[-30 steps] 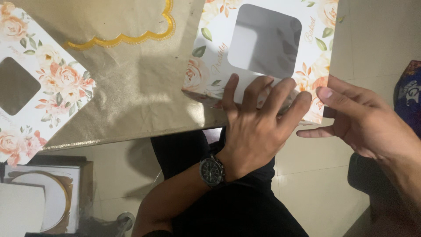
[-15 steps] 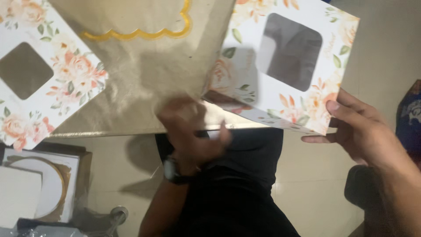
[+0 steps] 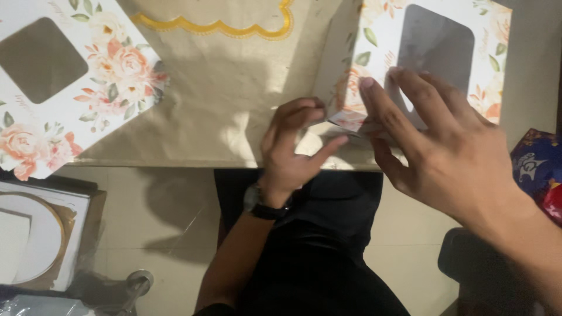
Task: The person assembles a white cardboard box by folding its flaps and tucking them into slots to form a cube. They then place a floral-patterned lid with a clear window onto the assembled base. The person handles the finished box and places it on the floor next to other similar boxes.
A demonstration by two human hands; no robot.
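Note:
A white cardboard box with peach flower print and a clear square window (image 3: 430, 52) lies on the tan table (image 3: 228, 111) at the upper right. My right hand (image 3: 433, 146) rests flat over its near corner, fingers spread. My left hand (image 3: 293, 149), with a dark watch on the wrist, pinches a small flap at the box's lower left corner. A second floral window box (image 3: 64, 82) lies flat at the far left, touched by neither hand.
A yellow scalloped outline (image 3: 222, 26) marks the tabletop. Below the table edge I see dark trousers, a pale tiled floor, a stack of white boards with gold rings (image 3: 35, 234) at the lower left and a blue and red patterned packet (image 3: 538, 169) at the right.
My right hand has moved from the box's right edge onto its near corner. My left hand left the box top and now pinches the corner flap. The box has turned slightly.

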